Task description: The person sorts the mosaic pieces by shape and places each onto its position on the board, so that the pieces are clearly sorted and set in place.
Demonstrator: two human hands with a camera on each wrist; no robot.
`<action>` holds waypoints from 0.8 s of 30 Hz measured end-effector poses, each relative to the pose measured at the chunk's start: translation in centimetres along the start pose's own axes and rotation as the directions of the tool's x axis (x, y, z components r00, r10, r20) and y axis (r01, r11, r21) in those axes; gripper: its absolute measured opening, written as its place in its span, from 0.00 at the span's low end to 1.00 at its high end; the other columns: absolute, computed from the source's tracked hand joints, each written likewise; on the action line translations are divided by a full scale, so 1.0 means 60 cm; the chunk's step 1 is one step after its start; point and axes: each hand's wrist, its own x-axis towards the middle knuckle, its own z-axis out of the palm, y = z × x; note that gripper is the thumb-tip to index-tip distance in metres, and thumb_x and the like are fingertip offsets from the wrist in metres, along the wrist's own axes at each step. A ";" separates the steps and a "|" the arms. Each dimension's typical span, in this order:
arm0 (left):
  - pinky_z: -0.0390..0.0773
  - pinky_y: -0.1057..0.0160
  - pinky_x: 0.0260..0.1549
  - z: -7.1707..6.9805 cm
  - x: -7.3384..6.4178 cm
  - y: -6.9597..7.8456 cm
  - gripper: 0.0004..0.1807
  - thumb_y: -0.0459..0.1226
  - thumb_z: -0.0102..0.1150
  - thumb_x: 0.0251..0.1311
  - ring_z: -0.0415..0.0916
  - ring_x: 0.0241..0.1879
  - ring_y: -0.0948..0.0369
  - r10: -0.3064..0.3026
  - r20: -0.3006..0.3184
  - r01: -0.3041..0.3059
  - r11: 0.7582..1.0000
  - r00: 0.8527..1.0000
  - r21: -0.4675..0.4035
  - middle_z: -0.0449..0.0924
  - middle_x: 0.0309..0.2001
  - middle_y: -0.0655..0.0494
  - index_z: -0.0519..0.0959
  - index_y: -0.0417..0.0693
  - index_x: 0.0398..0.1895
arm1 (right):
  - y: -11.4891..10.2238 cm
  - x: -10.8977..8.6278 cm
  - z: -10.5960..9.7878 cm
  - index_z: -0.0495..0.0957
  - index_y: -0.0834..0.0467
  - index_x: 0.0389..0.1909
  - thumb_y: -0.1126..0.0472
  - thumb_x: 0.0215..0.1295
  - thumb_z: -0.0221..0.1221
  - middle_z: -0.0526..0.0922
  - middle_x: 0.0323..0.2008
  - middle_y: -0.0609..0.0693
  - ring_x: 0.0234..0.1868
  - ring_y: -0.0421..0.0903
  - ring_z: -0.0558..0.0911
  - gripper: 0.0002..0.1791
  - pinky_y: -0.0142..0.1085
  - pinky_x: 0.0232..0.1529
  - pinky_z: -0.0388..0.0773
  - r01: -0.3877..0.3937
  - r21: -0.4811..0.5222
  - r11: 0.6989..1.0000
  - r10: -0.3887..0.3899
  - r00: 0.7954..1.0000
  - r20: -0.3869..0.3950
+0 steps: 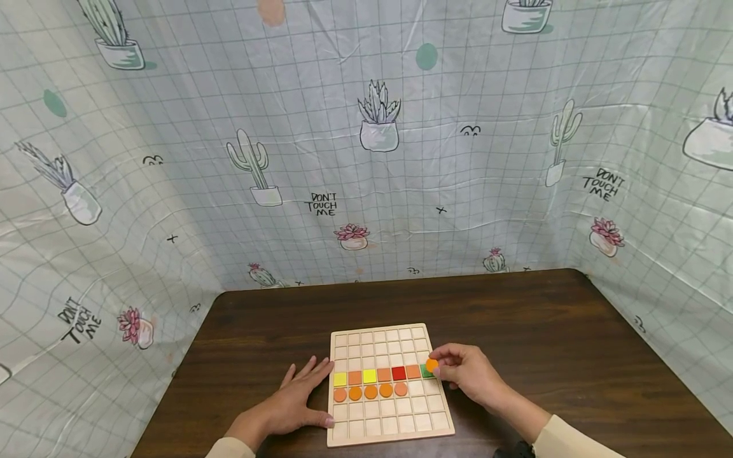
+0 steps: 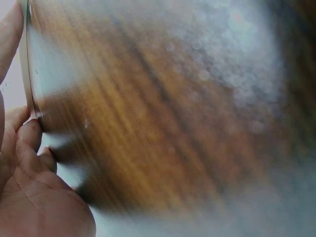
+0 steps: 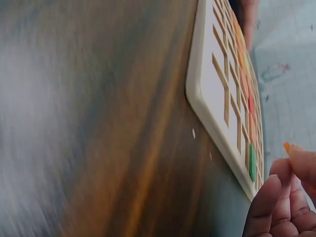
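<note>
A pale wooden grid board (image 1: 389, 425) lies on the dark table. Across one row sit coloured square tiles: yellow, orange, a red tile (image 1: 398, 373) and, at the right end, a green tile (image 1: 425, 371). Several orange discs (image 1: 371, 392) fill the row below from the left. My right hand (image 1: 472, 376) pinches an orange disc (image 1: 432, 365) between thumb and fingers over the board's right edge, overlapping the green tile; its thin edge shows in the right wrist view. My left hand (image 1: 292, 399) rests with spread fingers along the board's left edge.
The dark wood-grain table (image 1: 550, 331) extends around the board. A pale curtain (image 1: 378, 178) printed with cacti and grid lines hangs behind it and on both sides. A black object (image 1: 515, 450) shows at my right wrist.
</note>
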 end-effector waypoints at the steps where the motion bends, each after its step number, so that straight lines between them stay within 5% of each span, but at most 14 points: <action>1: 0.25 0.27 0.77 0.000 0.000 -0.001 0.58 0.57 0.74 0.59 0.35 0.85 0.39 0.007 -0.004 -0.007 1.000 1.000 0.000 0.49 0.86 0.44 0.54 0.48 0.86 | 0.000 -0.001 0.003 0.84 0.69 0.52 0.70 0.66 0.69 0.86 0.36 0.53 0.31 0.45 0.79 0.15 0.34 0.27 0.80 0.003 0.003 1.000 -0.003 1.000 0.008; 16: 0.23 0.28 0.77 0.001 -0.002 -0.004 0.59 0.62 0.73 0.57 0.34 0.85 0.39 0.019 -0.017 -0.019 1.000 1.000 -0.023 0.50 0.85 0.45 0.55 0.51 0.86 | -0.005 -0.009 0.043 0.87 0.65 0.46 0.69 0.64 0.71 0.82 0.30 0.49 0.24 0.41 0.75 0.11 0.28 0.20 0.74 0.027 -0.048 0.998 -0.025 0.999 0.035; 24: 0.25 0.27 0.77 0.001 0.002 -0.003 0.58 0.59 0.73 0.59 0.35 0.85 0.39 0.007 -0.005 -0.007 1.000 1.000 0.004 0.49 0.86 0.46 0.54 0.50 0.86 | 0.000 -0.014 0.058 0.89 0.62 0.40 0.70 0.60 0.73 0.85 0.31 0.48 0.32 0.39 0.78 0.08 0.27 0.32 0.78 0.088 -0.172 0.981 -0.091 0.996 -0.006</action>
